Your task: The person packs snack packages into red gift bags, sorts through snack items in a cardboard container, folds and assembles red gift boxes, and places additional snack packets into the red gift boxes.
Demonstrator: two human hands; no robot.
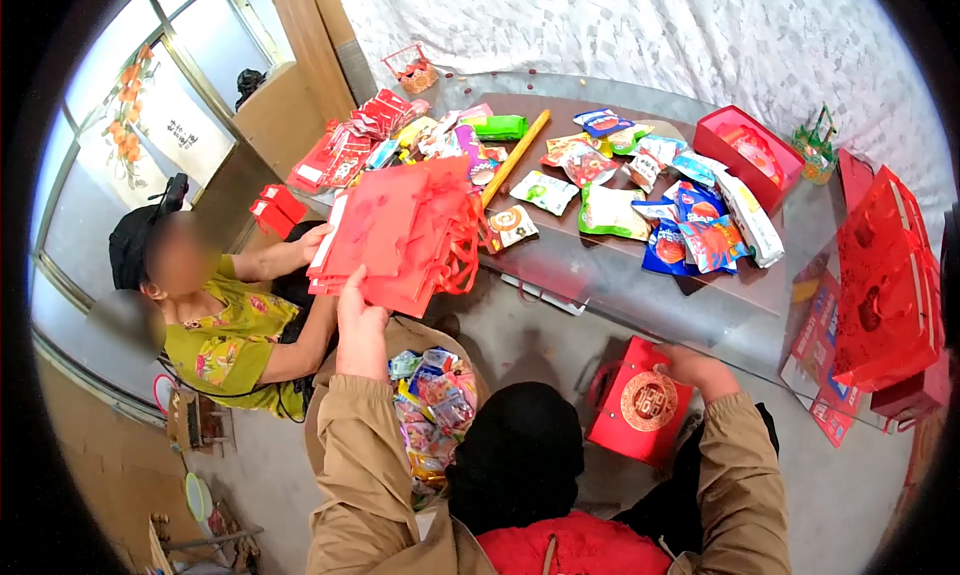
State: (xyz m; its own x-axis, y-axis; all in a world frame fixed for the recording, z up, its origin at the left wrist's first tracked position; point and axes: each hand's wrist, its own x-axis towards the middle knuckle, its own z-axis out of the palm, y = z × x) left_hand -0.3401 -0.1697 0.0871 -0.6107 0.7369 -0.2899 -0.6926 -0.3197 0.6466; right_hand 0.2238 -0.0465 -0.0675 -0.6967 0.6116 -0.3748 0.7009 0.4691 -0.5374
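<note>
My left hand (362, 320) is closed on the near edge of a thick stack of flat red gift bags (395, 235), with the thumb on top. A co-worker's hand (312, 247) touches the same stack at its left side. Ribbon handles hang from the stack's right edge. My right hand (697, 368) grips the upper right edge of a red gift box (640, 405) with a round gold emblem, low in front of the table. The fingers behind that box are partly hidden. Below the stack, a container of colourful wrapped sweets (435, 405) stands at my left.
Snack packets (612, 210) and red packets (385, 115) cover the glass-topped table (640, 285), with a yellow stick (515, 158) between them. An open red box (750, 155) lies at the back right. Large red bags (890, 285) stand at the right end. The co-worker (230, 325) sits at my left.
</note>
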